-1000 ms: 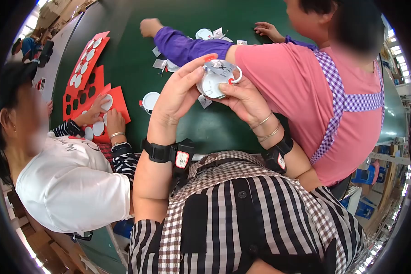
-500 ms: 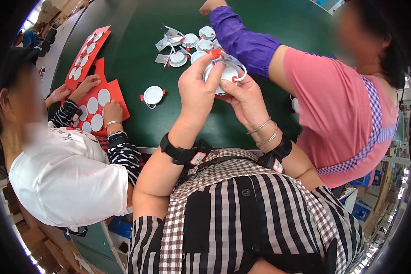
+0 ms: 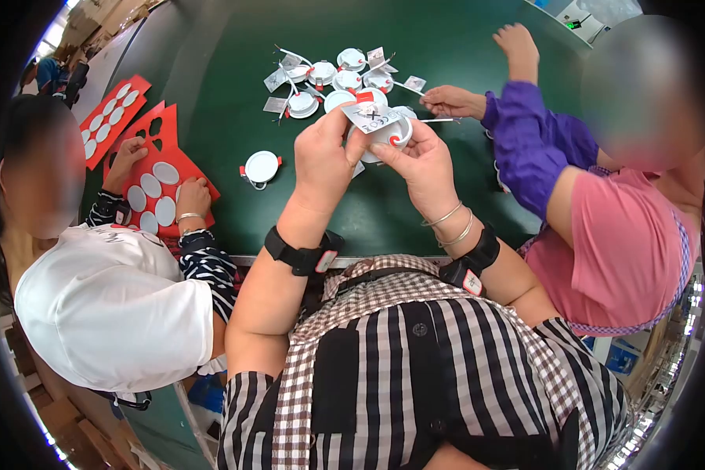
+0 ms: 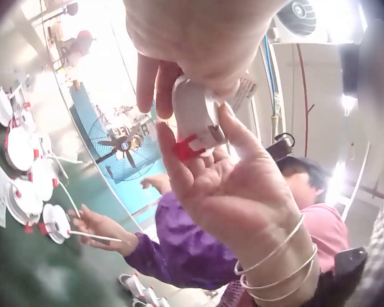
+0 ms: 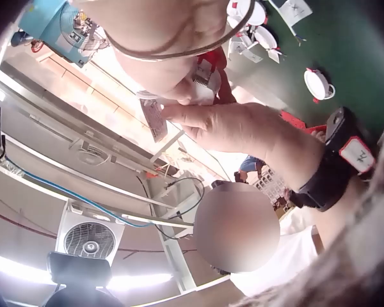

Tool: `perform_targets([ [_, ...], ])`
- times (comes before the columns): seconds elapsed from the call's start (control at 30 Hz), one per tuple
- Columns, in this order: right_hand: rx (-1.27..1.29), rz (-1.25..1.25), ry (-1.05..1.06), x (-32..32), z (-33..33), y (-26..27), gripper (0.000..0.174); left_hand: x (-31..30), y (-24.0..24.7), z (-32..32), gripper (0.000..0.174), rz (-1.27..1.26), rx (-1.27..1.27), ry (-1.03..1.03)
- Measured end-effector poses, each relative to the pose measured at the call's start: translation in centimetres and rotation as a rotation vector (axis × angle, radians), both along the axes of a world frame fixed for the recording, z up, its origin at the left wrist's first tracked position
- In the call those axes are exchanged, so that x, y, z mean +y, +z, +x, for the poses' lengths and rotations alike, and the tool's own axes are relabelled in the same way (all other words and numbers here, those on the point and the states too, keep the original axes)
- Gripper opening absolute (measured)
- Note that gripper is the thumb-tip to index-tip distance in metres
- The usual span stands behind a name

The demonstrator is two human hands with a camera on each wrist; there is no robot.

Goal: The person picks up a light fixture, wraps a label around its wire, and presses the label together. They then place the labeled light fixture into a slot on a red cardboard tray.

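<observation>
Both hands hold one round white lamp (image 3: pixel 400 135) with red clips above the green table. The left hand (image 3: pixel 324 149) pinches a silver printed label (image 3: pixel 370 117) and the lamp's left side. My right hand (image 3: pixel 424 166) grips the lamp from the right, thumb on its face. In the left wrist view the lamp (image 4: pixel 196 109) sits between the two hands, a red clip (image 4: pixel 188 149) by the right fingers. The right wrist view shows the left thumb and fingers at the label (image 5: pixel 155 119), with the lamp partly hidden.
Several white lamps with cables and labels lie beyond the hands; a single lamp (image 3: pixel 261 166) lies left of them. A person in white (image 3: pixel 125 305) handles red sheets (image 3: pixel 182 164) with white discs. On the right, a person in purple sleeves (image 3: pixel 525 149) reaches over the green table (image 3: pixel 290 219).
The label now lies flatter and faces up over the lamp. The person on the right has drawn back to the right, uncovering the lamp pile. The red sheets at left have shifted.
</observation>
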State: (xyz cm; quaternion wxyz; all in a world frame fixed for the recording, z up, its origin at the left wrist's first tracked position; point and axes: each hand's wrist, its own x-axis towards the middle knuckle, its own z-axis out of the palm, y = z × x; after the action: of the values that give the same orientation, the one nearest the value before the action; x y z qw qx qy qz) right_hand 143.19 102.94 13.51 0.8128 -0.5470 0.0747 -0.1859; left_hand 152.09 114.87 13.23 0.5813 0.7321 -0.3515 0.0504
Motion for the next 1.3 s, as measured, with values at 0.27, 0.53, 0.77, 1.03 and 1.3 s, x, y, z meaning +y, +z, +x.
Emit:
perform_targets([
  [0.27, -0.029, -0.077, -0.024, -1.6, 1.2, -0.8, 0.034, 1.7, -0.8, -0.6, 0.065, -0.313, 0.654, -0.381],
  [0.53, 0.05, -0.759, -0.149, -2.0, 2.1, -2.6, 0.037, 5.5, -1.9, 0.3, 0.046, -0.39, 1.065, -0.211],
  [0.77, -0.052, -0.895, -0.186, 0.2, 2.5, -1.8, 0.039, 4.9, -3.8, 0.7, 0.018, -0.407, 1.21, -0.271],
  [1.03, -0.263, -1.243, -0.243, -0.5, 3.4, 0.6, 0.036, 6.9, -2.6, 0.6, 0.037, -0.305, 1.177, -0.056],
  [1.3, -0.677, -1.808, -0.229, -1.4, 7.4, -2.9, 0.027, 5.9, -2.5, 3.2, 0.048, 0.015, 1.289, -0.071],
])
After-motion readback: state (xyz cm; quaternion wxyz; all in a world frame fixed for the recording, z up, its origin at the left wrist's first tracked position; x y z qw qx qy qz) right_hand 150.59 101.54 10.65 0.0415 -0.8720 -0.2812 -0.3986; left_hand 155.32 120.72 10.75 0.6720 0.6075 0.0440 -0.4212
